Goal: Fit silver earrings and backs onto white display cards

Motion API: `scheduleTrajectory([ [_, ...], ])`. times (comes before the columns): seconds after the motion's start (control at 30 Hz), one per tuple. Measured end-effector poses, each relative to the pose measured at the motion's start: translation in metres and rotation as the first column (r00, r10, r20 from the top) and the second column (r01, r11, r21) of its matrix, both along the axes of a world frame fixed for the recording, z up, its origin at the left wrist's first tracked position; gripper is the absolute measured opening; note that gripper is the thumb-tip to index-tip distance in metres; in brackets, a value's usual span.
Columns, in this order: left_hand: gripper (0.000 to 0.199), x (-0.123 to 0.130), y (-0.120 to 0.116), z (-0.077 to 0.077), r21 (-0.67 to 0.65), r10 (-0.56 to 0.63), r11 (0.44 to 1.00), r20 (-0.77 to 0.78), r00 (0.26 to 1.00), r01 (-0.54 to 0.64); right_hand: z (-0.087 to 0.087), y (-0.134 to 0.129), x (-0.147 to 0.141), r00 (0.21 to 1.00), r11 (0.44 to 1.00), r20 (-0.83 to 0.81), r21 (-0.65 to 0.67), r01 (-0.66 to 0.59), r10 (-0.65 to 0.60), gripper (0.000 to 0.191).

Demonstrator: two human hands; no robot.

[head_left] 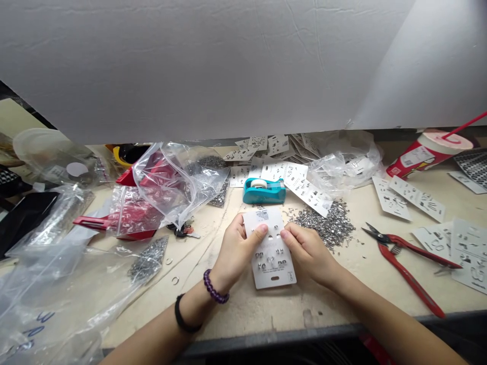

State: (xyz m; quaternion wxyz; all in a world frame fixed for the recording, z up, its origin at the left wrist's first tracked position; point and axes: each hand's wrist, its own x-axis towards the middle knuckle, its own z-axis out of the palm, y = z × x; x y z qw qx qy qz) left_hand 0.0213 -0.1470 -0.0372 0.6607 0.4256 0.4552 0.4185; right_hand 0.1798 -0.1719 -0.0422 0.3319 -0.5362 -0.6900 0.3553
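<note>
A white jewelry card [271,276] with several small metal pieces on it is held above the front of the table. My left hand [238,248] grips its left edge, thumb lying on the card's face and the other fingers behind. At the right edge, my right hand [306,249] pinches the card with thumb and fingertips. Just behind the card stands a teal tape dispenser [272,195]. A heap of small silver metal pieces [329,223] lies on the table beyond my right hand.
Red-handled pliers [403,251] and loose cards [429,200] lie at the right, near a red cup [422,152] with a straw. Clear plastic bags [182,187] and a red scoop [97,221] cover the left. More cards [281,144] pile up at the back below a large white panel [236,66].
</note>
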Motion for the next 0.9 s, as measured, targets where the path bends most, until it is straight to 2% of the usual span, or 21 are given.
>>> scheduleTrajectory([
  [0.13, 0.033, -0.002, 0.001, 0.001, 0.032, -0.015, 0.999, -0.025, 1.0, 0.016, 0.0, -0.002, -0.001, 1.0, 1.0, -0.02, 0.002, -0.011, 0.011, 0.028],
  [0.37, 0.029, -0.003, 0.002, 0.0, 0.1, 0.023, 0.995, -0.196, 0.98, -0.003, -0.004, -0.001, -0.003, 1.0, 1.0, 0.015, 0.017, -0.02, 0.019, 0.029],
  [0.47, 0.032, -0.004, 0.003, 0.003, 0.097, -0.014, 0.995, -0.196, 0.981, 0.033, -0.005, -0.001, -0.004, 0.999, 0.999, 0.039, 0.043, -0.009, 0.007, 0.028],
  [0.6, 0.038, -0.003, 0.003, 0.007, 0.123, 0.02, 0.992, -0.227, 0.974, 0.009, -0.004, -0.004, -0.004, 0.996, 0.991, 0.086, 0.13, -0.017, 0.006, 0.028],
  [0.77, 0.032, -0.002, 0.002, 0.006, 0.085, 0.006, 0.996, -0.168, 0.986, 0.008, -0.005, -0.004, -0.007, 0.996, 0.991, 0.091, 0.131, -0.017, 0.005, 0.028],
  [0.9, 0.031, -0.001, 0.002, 0.003, 0.042, 0.078, 0.997, -0.194, 0.978, -0.071, -0.006, -0.004, -0.011, 0.992, 0.99, 0.121, 0.134, -0.044, 0.028, 0.029],
])
